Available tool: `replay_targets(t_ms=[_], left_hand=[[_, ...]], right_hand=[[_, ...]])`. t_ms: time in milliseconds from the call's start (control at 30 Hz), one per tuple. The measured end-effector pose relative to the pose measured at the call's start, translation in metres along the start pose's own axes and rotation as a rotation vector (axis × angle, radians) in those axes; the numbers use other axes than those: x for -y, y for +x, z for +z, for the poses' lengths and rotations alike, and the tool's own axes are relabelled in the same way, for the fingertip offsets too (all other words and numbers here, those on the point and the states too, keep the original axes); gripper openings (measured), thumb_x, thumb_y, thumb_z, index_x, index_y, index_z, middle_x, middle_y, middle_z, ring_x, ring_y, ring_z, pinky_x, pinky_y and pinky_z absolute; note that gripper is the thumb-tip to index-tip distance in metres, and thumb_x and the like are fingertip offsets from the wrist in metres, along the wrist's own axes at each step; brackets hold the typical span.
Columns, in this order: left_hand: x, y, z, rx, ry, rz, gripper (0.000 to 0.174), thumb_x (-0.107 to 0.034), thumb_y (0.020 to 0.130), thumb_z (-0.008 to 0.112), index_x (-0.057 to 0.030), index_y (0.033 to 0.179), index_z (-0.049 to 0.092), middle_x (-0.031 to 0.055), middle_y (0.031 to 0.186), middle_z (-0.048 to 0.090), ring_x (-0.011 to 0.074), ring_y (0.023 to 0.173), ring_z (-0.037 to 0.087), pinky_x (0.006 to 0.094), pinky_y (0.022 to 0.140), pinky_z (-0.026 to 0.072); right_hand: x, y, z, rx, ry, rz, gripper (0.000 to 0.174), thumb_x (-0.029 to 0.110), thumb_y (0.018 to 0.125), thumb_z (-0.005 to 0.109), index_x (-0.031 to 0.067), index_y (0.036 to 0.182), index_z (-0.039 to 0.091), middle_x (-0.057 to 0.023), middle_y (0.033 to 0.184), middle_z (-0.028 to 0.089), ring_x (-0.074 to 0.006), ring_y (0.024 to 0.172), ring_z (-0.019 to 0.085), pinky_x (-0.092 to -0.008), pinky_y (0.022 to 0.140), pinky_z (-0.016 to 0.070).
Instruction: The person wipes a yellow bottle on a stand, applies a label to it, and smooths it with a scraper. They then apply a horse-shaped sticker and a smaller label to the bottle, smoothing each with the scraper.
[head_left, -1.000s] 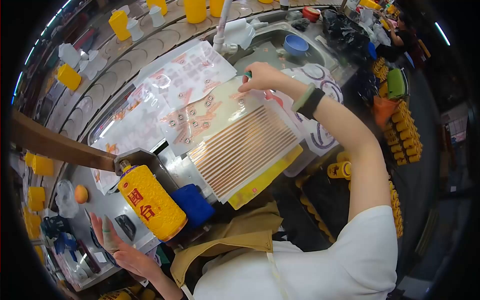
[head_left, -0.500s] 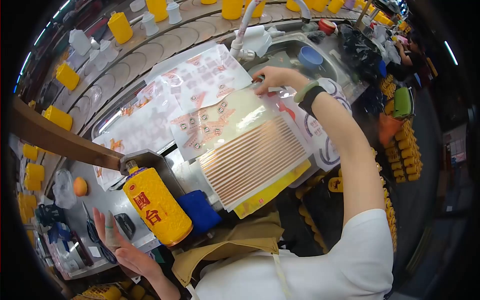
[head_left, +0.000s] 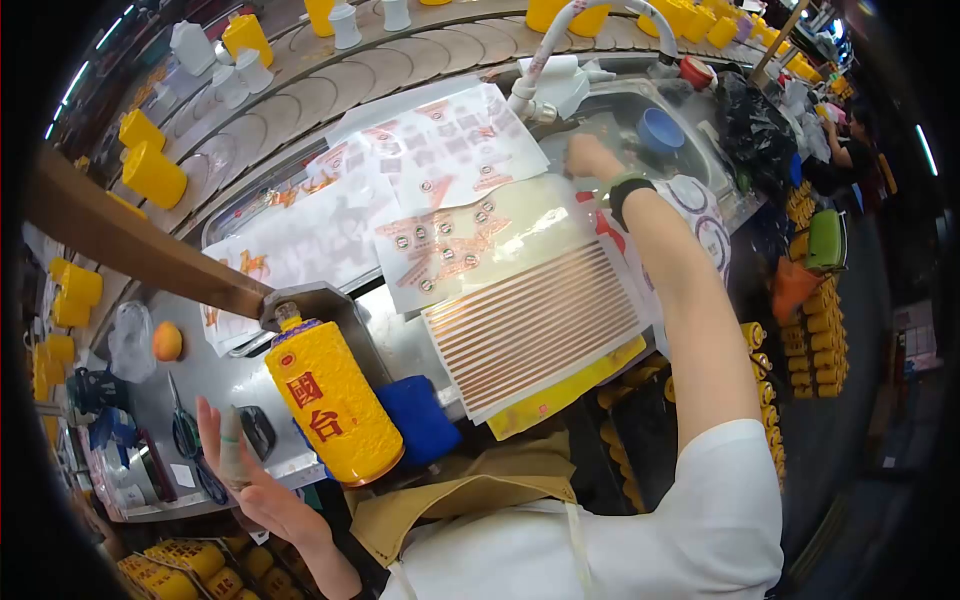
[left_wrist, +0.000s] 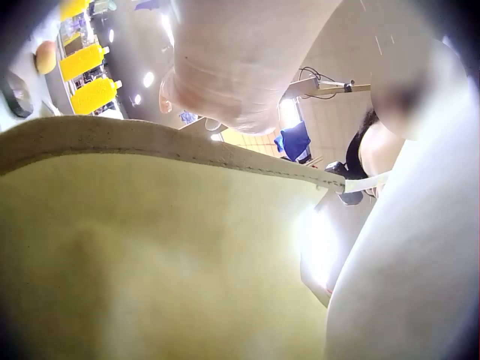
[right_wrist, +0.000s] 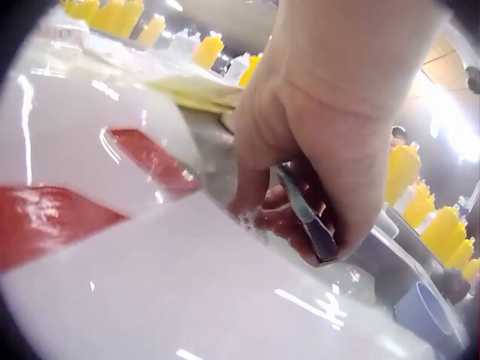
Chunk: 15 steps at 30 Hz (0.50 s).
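Note:
My right hand point(head_left: 592, 157) is over the near edge of the sink point(head_left: 612, 100), just past the corner of the printed decal sheets point(head_left: 470, 235). Its curled fingers hold a slim, flat greenish tool with a dark end point(right_wrist: 306, 210), partly hidden by the palm in the right wrist view. White sheets with red shapes point(right_wrist: 150, 161) lie beside that hand. On the other side, my left hand point(head_left: 255, 475) is raised with fingers extended and holds nothing; one finger wears a pale cover. Beside it, a yellow bottle with red characters point(head_left: 335, 405) leans against a metal holder.
A sheet with copper stripes point(head_left: 540, 325) lies over a yellow sheet near the apron. A blue cloth point(head_left: 420, 415) is by the bottle. Scissors point(head_left: 187, 435) and an orange fruit point(head_left: 167, 341) lie left. A faucet point(head_left: 540, 75) and blue bowl point(head_left: 660, 130) are at the sink.
My right hand has moved from the decal sheets' corner farther over the sink. The head view has shifted, so the bench appears farther right. My left hand stays raised by the bottle.

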<state>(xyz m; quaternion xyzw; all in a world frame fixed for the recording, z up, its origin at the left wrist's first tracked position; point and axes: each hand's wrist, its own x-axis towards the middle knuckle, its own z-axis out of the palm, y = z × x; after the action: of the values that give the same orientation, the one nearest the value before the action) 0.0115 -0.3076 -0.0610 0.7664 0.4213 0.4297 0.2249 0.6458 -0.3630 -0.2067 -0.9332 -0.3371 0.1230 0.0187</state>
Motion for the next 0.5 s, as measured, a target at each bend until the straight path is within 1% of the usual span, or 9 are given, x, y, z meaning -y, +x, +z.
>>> replay_targets(t_ms=[67, 133, 200, 267, 300, 333, 367, 400, 500], left_hand=[[0.002, -0.003, -0.002, -0.011, -0.008, 0.001, 0.085, -0.068, 0.105, 0.02, -0.0002, 0.144, 0.054, 0.0193, 0.16, 0.039, 0.0324, 0.148, 0.038, 0.0459, 0.121, 0.0314], [-0.002, -0.004, -0.003, 0.003, -0.092, -0.018, 0.084, -0.068, 0.106, 0.024, 0.002, 0.142, 0.054, 0.0202, 0.16, 0.038, 0.0325, 0.148, 0.038, 0.0466, 0.122, 0.0306], [0.008, -0.007, 0.001, 0.03, -0.238, -0.001, 0.082, -0.065, 0.106, 0.028, 0.005, 0.142, 0.053, 0.0205, 0.159, 0.037, 0.0315, 0.147, 0.039, 0.0463, 0.122, 0.0301], [0.004, -0.012, 0.003, 0.092, -0.313, -0.068, 0.082, -0.065, 0.106, 0.031, 0.0048, 0.144, 0.052, 0.0209, 0.159, 0.036, 0.0313, 0.146, 0.039, 0.0458, 0.121, 0.0306], [0.003, -0.014, 0.004, 0.125, -0.373, -0.117, 0.082, -0.065, 0.106, 0.032, 0.0043, 0.145, 0.051, 0.0211, 0.16, 0.036, 0.0313, 0.147, 0.039, 0.0455, 0.121, 0.0308], [0.0, -0.015, 0.003, 0.165, -0.41, -0.13, 0.082, -0.065, 0.105, 0.034, 0.0038, 0.146, 0.05, 0.0214, 0.161, 0.034, 0.0314, 0.147, 0.039, 0.045, 0.121, 0.0305], [-0.002, -0.018, 0.003, 0.21, -0.456, -0.143, 0.082, -0.065, 0.105, 0.035, 0.0034, 0.147, 0.05, 0.0217, 0.161, 0.033, 0.0314, 0.147, 0.038, 0.0445, 0.121, 0.0302], [0.0, -0.021, 0.007, 0.202, -0.424, -0.117, 0.083, -0.067, 0.105, 0.029, 0.0028, 0.142, 0.054, 0.0196, 0.159, 0.04, 0.0307, 0.146, 0.04, 0.0458, 0.118, 0.0371], [0.004, -0.031, 0.009, 0.23, -0.535, -0.104, 0.085, -0.07, 0.102, 0.036, 0.0004, 0.148, 0.049, 0.0194, 0.16, 0.039, 0.0306, 0.147, 0.039, 0.0468, 0.119, 0.0344]], right_hand=[[-0.007, -0.004, -0.002, -0.03, -0.068, 0.017, 0.033, 0.026, 0.081, 0.075, 0.0023, 0.104, 0.074, -0.0218, 0.112, 0.073, -0.0389, 0.107, 0.07, -0.0482, 0.091, 0.0546], [-0.004, -0.015, -0.02, -0.227, -0.105, -0.088, 0.032, 0.024, 0.081, 0.076, 0.0052, 0.106, 0.073, -0.022, 0.11, 0.073, -0.0394, 0.105, 0.07, -0.0482, 0.092, 0.0548], [0.042, -0.084, -0.074, -0.259, 0.045, -0.168, 0.027, 0.018, 0.082, 0.072, 0.0043, 0.106, 0.073, -0.0216, 0.106, 0.073, -0.0401, 0.104, 0.07, -0.0467, 0.09, 0.0556], [0.059, -0.113, -0.081, -0.4, 0.226, -0.405, 0.024, 0.024, 0.084, 0.077, 0.0062, 0.097, 0.068, -0.0196, 0.091, 0.072, -0.0384, 0.09, 0.071, -0.0459, 0.078, 0.0546], [0.082, -0.143, -0.089, -0.403, 0.322, -0.45, 0.027, 0.027, 0.086, 0.078, 0.0047, 0.095, 0.066, -0.0176, 0.084, 0.07, -0.0332, 0.078, 0.068, -0.0406, 0.072, 0.0524], [0.115, -0.185, -0.103, -0.3, 0.434, -0.371, 0.026, 0.022, 0.089, 0.079, 0.003, 0.092, 0.062, -0.012, 0.074, 0.063, -0.0231, 0.069, 0.06, -0.0334, 0.067, 0.0488], [0.135, -0.215, -0.102, -0.333, 0.488, -0.522, 0.025, 0.019, 0.089, 0.079, 0.0024, 0.09, 0.061, -0.0092, 0.073, 0.06, -0.0188, 0.068, 0.057, -0.0312, 0.066, 0.0474], [0.151, -0.244, -0.102, -0.375, 0.538, -0.67, 0.024, 0.016, 0.089, 0.078, 0.0019, 0.089, 0.059, -0.0065, 0.071, 0.057, -0.0145, 0.067, 0.054, -0.0289, 0.065, 0.046], [0.206, -0.34, -0.096, -0.156, 0.804, -0.72, 0.017, 0.008, 0.09, 0.075, 0.0015, 0.087, 0.06, -0.0025, 0.075, 0.058, -0.0099, 0.069, 0.054, -0.0271, 0.066, 0.046]])
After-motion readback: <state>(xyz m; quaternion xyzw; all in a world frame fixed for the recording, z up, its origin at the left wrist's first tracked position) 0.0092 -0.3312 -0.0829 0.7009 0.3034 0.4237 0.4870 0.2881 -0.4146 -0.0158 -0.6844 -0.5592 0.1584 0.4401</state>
